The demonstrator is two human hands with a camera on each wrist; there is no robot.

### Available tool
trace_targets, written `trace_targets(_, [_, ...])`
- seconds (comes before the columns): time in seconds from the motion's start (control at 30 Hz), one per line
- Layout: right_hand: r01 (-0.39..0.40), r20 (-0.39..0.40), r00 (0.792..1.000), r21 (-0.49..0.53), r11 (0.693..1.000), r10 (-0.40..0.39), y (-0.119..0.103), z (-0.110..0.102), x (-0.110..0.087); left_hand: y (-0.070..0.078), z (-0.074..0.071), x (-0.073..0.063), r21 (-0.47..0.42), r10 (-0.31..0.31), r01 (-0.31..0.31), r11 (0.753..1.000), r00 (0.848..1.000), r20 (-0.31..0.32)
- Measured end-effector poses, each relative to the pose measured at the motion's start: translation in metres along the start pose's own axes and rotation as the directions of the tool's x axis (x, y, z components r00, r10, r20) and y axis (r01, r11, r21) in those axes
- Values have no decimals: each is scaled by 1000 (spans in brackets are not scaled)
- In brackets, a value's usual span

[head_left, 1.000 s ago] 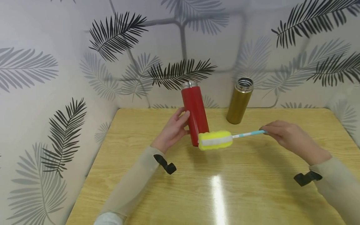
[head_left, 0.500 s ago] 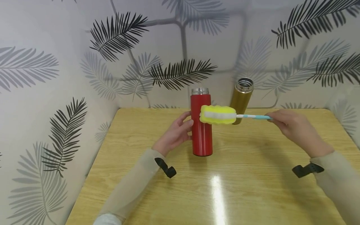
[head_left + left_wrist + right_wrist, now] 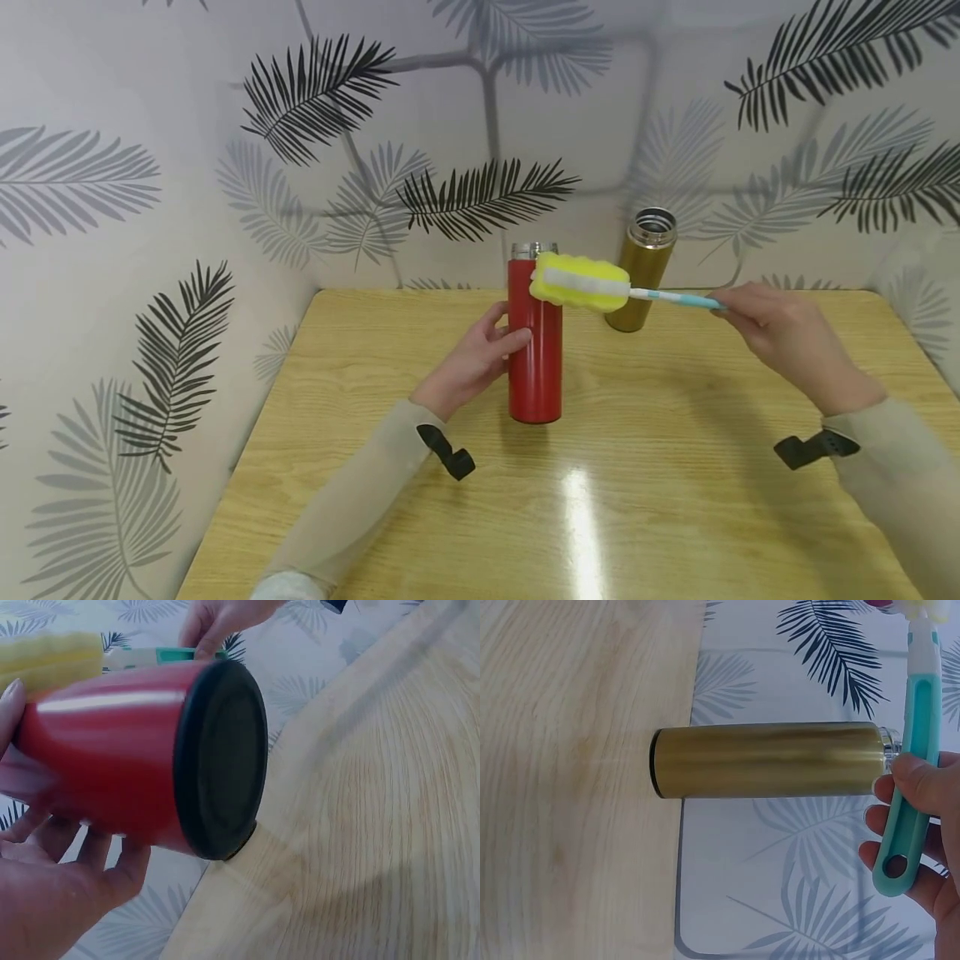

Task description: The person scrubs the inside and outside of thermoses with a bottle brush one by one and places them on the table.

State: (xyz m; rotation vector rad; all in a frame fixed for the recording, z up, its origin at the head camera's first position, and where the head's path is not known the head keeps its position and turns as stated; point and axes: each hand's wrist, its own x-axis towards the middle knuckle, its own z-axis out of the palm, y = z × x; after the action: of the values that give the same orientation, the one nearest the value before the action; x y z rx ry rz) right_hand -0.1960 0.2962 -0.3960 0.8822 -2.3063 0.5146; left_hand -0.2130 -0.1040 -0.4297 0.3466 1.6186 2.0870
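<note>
Wood tbl (image 3: pixel 667 500) below red btl (image 3: pixel 535 371) (leaf-print wall (image 3: pixel 570 117)).

White glare streaked the bright tabletop (image 3: pixel 667 517); soft shadows crossed it; both wrist views looked dimmer, bluish.

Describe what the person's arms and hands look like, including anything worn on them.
The left hand and right hand are bare, without gloves. The left sleeve and right sleeve are long, plain and beige. Each cuff carries a black strap with a small, dark attachment. No lettering is legible.
</note>
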Motion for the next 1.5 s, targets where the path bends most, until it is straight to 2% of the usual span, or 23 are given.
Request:
trace_targets(0.13, [12,3,1000,-7,1000,-12,0,5,-4,-1,-3,2,-11,-5,5,1000,1000,2])
trace_targets(0.27, [43,24,999,2,999,-43,1,11,-10,0,-8,3,-37,-3,2,999,1000,-29])
trace_targets(0.53, [68,99,993,38,997,-71,1,18,-24,5,-15,5,-91,16,-25,996,994,-104])
trace_targets(0.8, [87,118,989,43,995,-92,1,21,-33,10,-20,9,-148,46,-65,987,990,-131])
trace_targets(1.07, [50,96,994,16,999,-52,3,16,-22,8,-16,6,-138,14,-35,990,989,-145])
trace_targets(1.23, [31,45,999,-14,999,-30,4,10,-12,4,-14,4,-130,15,-30,991,993,-118])
trace_targets(1.33, [11,17,1000,-22,1000,-10,4,5,-6,3,-12,4,-140,27,-38,989,997,-79])
trace_targets(1.5, [-2,20,1000,-28,1000,3,4,2,-1,2,-10,4,-151,26,-29,988,1000,-17])
